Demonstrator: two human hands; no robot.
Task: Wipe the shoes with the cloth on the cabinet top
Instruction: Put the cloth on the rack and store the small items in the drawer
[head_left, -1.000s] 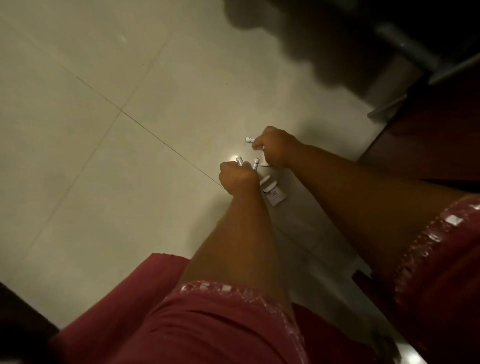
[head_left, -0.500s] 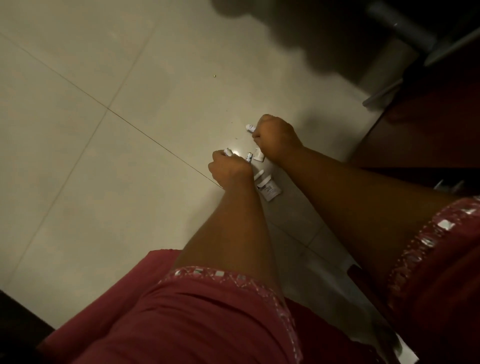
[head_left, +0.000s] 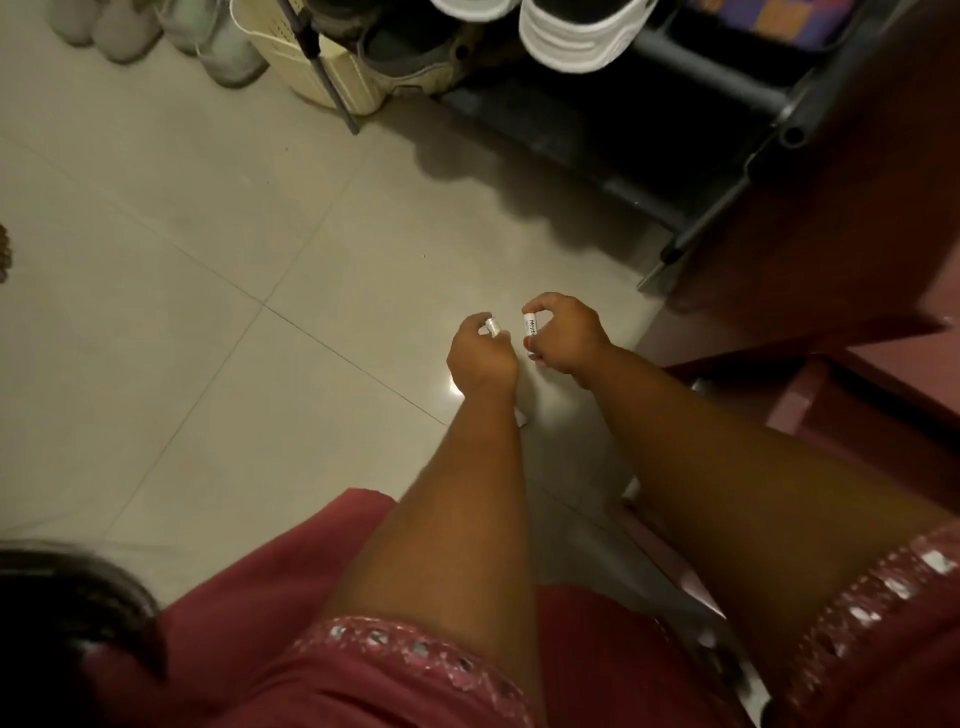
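Over the tiled floor (head_left: 197, 291), the left hand (head_left: 480, 353) pinches a small silvery cap (head_left: 492, 326) and the right hand (head_left: 563, 332) pinches a small white labelled tube (head_left: 531, 328), the two items apart. White-soled shoes (head_left: 576, 31) sit on the dark rack (head_left: 717, 88) at the top; no cloth shows

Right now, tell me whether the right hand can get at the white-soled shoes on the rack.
Probably not yet: the right hand grips a small white tube, and the white-soled shoes sit well beyond it.
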